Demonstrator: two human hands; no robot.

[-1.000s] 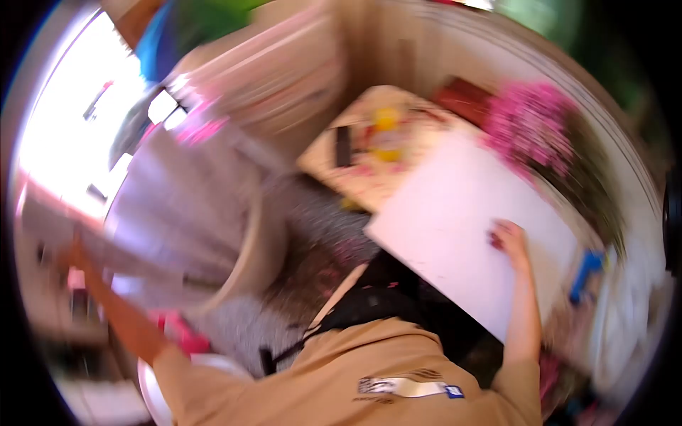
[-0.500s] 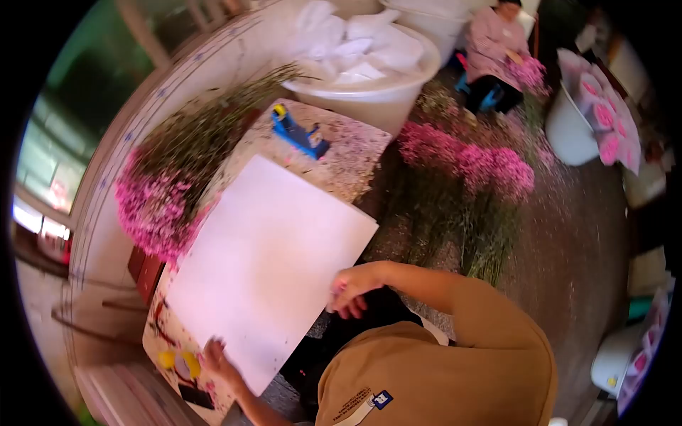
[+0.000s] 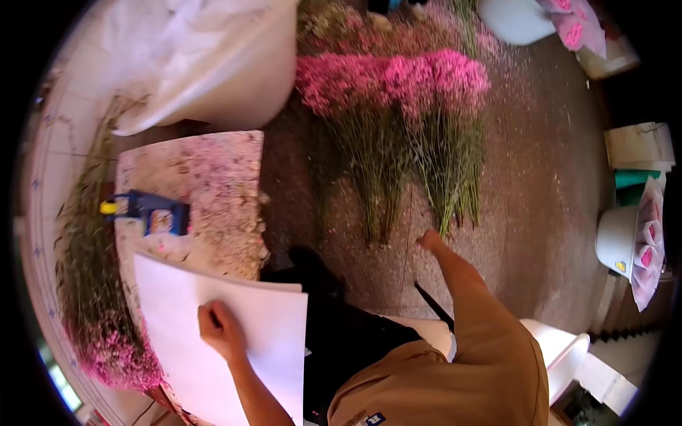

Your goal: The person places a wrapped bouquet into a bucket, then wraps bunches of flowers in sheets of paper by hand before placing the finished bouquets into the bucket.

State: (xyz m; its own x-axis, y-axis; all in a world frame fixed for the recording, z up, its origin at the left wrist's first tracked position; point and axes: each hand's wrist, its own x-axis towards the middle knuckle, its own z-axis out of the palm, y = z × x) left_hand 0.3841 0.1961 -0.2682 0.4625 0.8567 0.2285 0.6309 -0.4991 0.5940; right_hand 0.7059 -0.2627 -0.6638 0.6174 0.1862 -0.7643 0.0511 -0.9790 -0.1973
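My left hand [image 3: 222, 331] rests on a stack of large white sheets [image 3: 177, 334], its fingers curled in with nothing visible in them. Stretched out over the floor, my right hand [image 3: 429, 241] is close to the cut stem ends of a pink flower bunch [image 3: 444, 163]; its fingers are too small and hidden to make out. More pink flowers [image 3: 355, 92] lie beside that bunch. A blue tape dispenser [image 3: 160, 213] with a yellow part stands on the petal-strewn table [image 3: 227, 184], beyond the sheets.
Another pink bunch [image 3: 117, 355] lies along the table's left side. A large pale tub [image 3: 241, 78] with white wrapping stands past the table. White buckets [image 3: 615, 238] with wrapped pink flowers [image 3: 648, 241] are at the right. A white container [image 3: 558, 348] is behind my right arm.
The view has turned toward the floor flowers. My right hand has left the edge of the sheets and reached out to the stems. My left hand has come onto the sheets, fingers now curled.
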